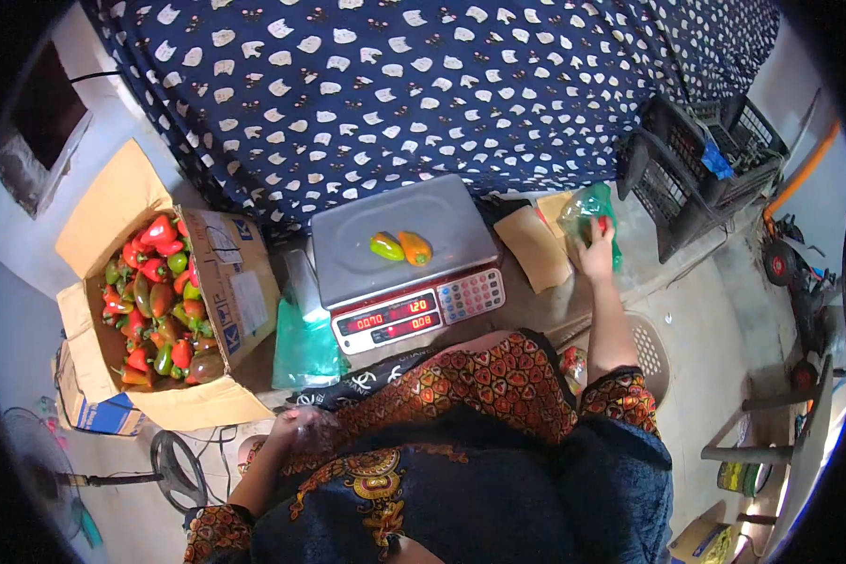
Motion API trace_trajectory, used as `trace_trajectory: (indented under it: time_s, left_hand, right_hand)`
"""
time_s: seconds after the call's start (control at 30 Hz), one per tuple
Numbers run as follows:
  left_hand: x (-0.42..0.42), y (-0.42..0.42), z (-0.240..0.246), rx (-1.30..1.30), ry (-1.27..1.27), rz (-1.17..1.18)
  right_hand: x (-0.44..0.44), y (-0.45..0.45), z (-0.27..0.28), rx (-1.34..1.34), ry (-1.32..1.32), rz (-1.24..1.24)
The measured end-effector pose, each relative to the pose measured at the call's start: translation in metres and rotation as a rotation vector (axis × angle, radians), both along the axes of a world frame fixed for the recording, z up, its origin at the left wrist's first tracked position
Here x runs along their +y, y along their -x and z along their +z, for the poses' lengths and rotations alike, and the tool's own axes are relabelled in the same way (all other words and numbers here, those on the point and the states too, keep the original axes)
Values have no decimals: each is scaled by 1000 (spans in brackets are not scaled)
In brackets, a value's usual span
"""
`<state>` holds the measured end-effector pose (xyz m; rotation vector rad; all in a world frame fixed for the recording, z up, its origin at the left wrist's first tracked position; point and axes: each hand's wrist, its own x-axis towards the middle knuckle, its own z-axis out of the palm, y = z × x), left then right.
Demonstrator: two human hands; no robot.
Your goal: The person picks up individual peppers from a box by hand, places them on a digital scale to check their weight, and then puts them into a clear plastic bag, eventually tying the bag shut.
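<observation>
In front of me stands a digital scale (405, 187) with a grey platform and a lit red display. On its platform lie a yellow-green pepper (386, 247) and an orange pepper (416, 248), side by side. My right hand (596, 252) reaches out to a green and clear plastic bag (584, 204), right of the scale. Something red shows at its fingertips; whether it is gripped is unclear. Low at my lap, my left hand (297, 421) has crumpled clear plastic film (322, 430) in its fingers.
An open cardboard box (183, 416) of red, green and mottled peppers (158, 303) stands at left. Green plastic bags (307, 352) lie between box and scale. Cardboard pieces (534, 248) sit right of the scale, black plastic crates (684, 176) beyond. A fan (173, 469) stands lower left.
</observation>
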<state>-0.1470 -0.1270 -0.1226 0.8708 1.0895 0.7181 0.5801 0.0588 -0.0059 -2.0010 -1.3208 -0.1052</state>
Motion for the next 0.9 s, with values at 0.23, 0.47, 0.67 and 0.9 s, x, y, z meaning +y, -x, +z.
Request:
trace_trajectory:
  time_s: [0.23,0.47,0.67,0.9]
  left_hand:
    - [14,-15,9,415,-166,-252]
    - [8,-31,15,233,30,-91]
    - [-2,-21,22,220,-146,-69]
    - [5,-20,10,224,-165,-111]
  right_hand:
    - [27,-95,-79,-141,336,394]
    - [69,44,57,-300,0,413]
    - [33,352,206,-294,-245,1050]
    - [-49,560,215,-553,-136,1485]
